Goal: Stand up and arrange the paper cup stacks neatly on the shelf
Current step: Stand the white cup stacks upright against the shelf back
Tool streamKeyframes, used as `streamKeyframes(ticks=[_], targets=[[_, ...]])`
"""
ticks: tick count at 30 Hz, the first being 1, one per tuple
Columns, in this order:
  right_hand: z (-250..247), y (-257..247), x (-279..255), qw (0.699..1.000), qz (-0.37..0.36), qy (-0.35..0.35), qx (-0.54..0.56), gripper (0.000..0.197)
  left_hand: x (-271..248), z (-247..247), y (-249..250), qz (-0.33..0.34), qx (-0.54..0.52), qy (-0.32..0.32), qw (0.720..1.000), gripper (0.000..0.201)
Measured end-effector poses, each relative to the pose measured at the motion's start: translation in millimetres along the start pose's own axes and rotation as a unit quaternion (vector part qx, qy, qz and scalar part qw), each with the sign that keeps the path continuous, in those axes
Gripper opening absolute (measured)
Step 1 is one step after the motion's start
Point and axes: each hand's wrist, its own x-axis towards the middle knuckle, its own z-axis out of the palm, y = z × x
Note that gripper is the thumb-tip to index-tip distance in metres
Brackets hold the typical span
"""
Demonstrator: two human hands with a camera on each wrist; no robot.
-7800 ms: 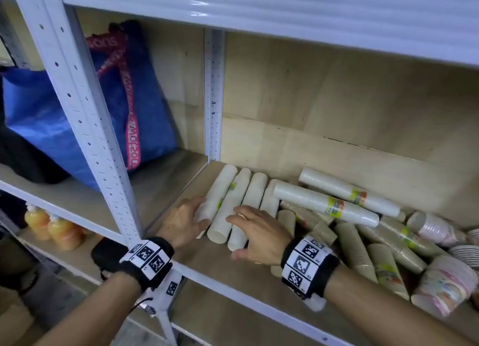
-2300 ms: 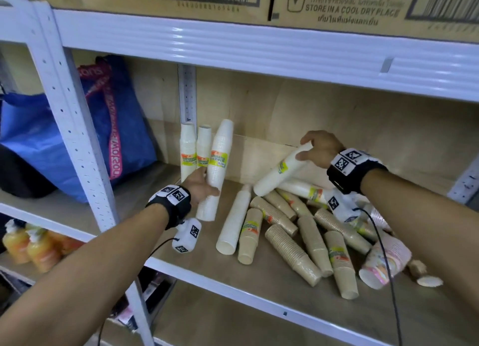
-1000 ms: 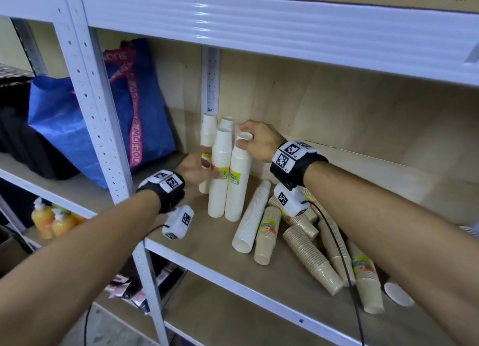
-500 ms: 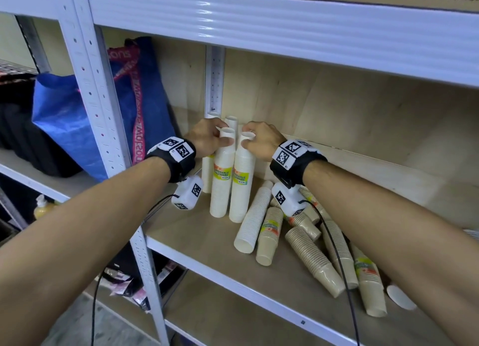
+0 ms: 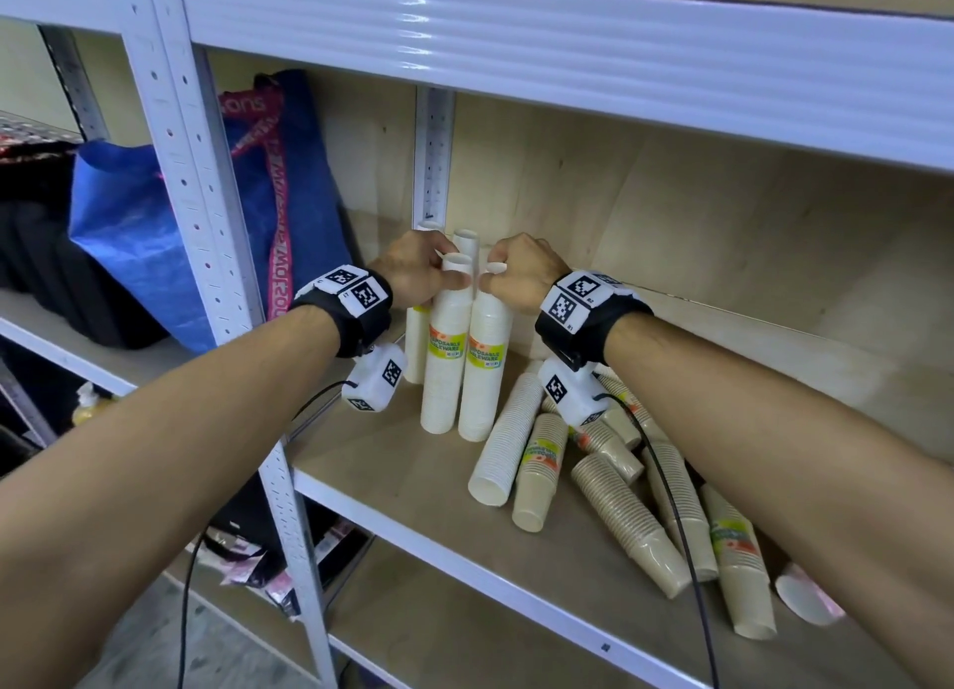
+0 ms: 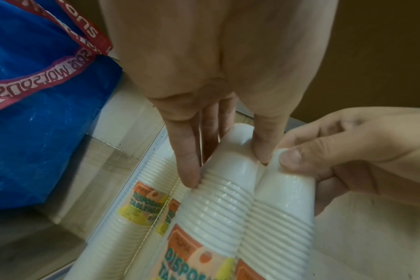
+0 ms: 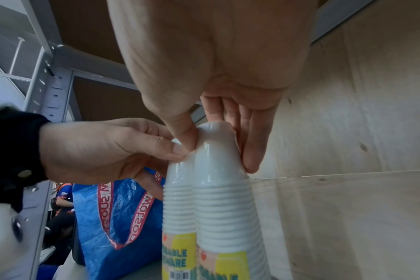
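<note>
Two white paper cup stacks with yellow labels stand upright side by side near the shelf's back left corner. My left hand [image 5: 448, 271] [image 6: 226, 166] grips the top of the left stack [image 5: 445, 363] [image 6: 218, 204] between thumb and fingers. My right hand [image 5: 491, 280] [image 7: 216, 151] pinches the top of the right stack [image 5: 485, 373] [image 7: 224, 199]. Two more white stacks [image 5: 467, 239] stand just behind them. One white stack [image 5: 505, 440] and several brown stacks [image 5: 624, 523] lie on their sides to the right, partly under my right forearm.
The wooden shelf board [image 5: 392, 461] has bare room in front of the standing stacks. A white upright post [image 5: 206, 255] stands at the front left. A blue bag [image 5: 170, 234] sits in the neighbouring bay. A pink-printed cup [image 5: 805, 600] lies at the far right.
My left hand rose from the middle of the stacks to the top of the left front stack. My right hand stayed on the right stack's top. Both stacks now stand close together.
</note>
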Motion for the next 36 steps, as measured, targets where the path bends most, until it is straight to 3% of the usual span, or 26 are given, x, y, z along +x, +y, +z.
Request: streamKeyframes(ticks=[4, 21, 31, 36], targets=[[-2, -6, 3, 1.0, -0.009, 0.0, 0.003, 0.021, 2, -12, 5, -0.028, -0.01, -0.015, 0.999, 0.031], [35, -38, 35, 0.998, -0.037, 0.017, 0.054, 0.02, 12, -47, -34, -0.069, -0.007, 0.073, 0.995, 0.031], [33, -27, 42, 0.996, -0.051, 0.013, 0.07, 0.043, 15, -50, -19, -0.055, 0.031, 0.102, 0.993, 0.039], [6, -13, 42, 0.997, -0.049, 0.025, 0.05, 0.048, 17, -52, 19, 0.01, 0.006, 0.154, 0.988, 0.037]])
